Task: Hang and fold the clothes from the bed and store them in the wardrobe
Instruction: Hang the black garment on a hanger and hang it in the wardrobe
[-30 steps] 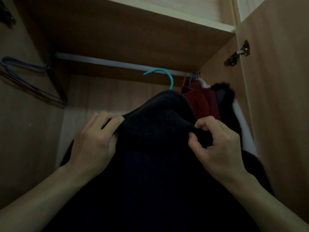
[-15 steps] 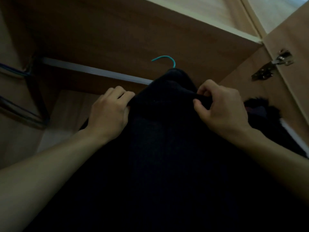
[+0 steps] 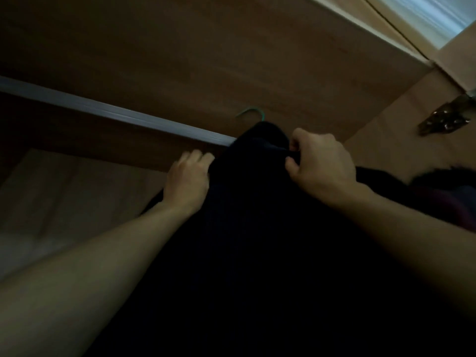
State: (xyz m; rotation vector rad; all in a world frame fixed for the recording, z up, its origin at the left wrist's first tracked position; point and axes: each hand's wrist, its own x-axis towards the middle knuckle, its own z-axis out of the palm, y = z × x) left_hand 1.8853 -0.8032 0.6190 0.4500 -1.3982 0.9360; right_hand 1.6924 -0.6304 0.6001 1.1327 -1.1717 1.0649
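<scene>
1. Nearest the camera: two bare forearms reach up and forward into the wardrobe interior, dim light throughout, some motion blur.
2. Between the forearms, a dark garment (image 3: 257, 240) fills the lower centre of the view; colour reads black or very dark navy, texture hard to make out.
3. Left hand (image 3: 186, 182) lies against the garment's left shoulder edge, fingers curled over the fabric; whether it truly grips or only presses, cannot tell.
4. Right hand (image 3: 323, 163) pinches a fold of the garment near the collar, thumb and fingers closed on the cloth.
5. Garment's top rises to a peak just below the hook of a teal hanger (image 3: 251, 113); only the hook shows, the rest is hidden under the fabric.
6. Hook sits above and just behind the pale hanging rail (image 3: 116, 115), which runs from the left edge down-right until the garment covers it. Whether the hook rests on the rail cannot be told.
7. Right of the right wrist: other dark clothes (image 3: 438, 186), already hanging, with a fuzzy edge.
8. Farther: wooden shelf underside (image 3: 206, 47) overhead; a metal door hinge (image 3: 445, 119) on the right side panel.
</scene>
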